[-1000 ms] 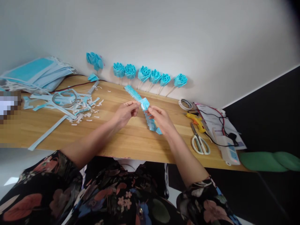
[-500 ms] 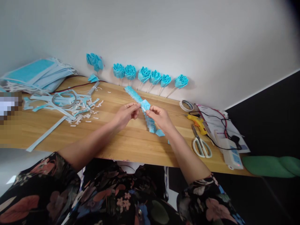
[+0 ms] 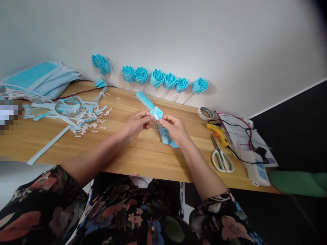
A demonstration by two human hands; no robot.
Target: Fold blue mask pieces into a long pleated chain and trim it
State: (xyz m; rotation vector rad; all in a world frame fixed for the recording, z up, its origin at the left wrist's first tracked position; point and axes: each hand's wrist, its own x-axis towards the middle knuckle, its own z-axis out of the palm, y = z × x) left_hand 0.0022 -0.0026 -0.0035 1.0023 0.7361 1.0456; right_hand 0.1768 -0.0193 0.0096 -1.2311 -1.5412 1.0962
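A small folded light-blue petal (image 3: 156, 112) is pinched between both hands, just above the table. My left hand (image 3: 139, 124) grips its left edge, thumb against fingers. On the other side my right hand (image 3: 175, 126) holds its lower right edge in a pinch. Below and behind the hands lies a long row of overlapping blue folded pieces (image 3: 145, 100), running from the back toward the front right; the hands and petal hide its middle. One blue folded piece (image 3: 174, 144) rests at the row's front end, partly covered by my right wrist.
Blue flowers on sticks (image 3: 157, 79) lean along the wall. At left are stacked face masks (image 3: 38, 80), cut strips and scraps (image 3: 87, 119). Tape roll (image 3: 205, 113), yellow glue gun (image 3: 218, 134), scissors (image 3: 221, 158), papers and a power strip (image 3: 257, 168) occupy the right.
The petal has turned slightly between my fingers and shows more of its folded blue face. Both hands stay in nearly the same place. The camera view has shifted a little.
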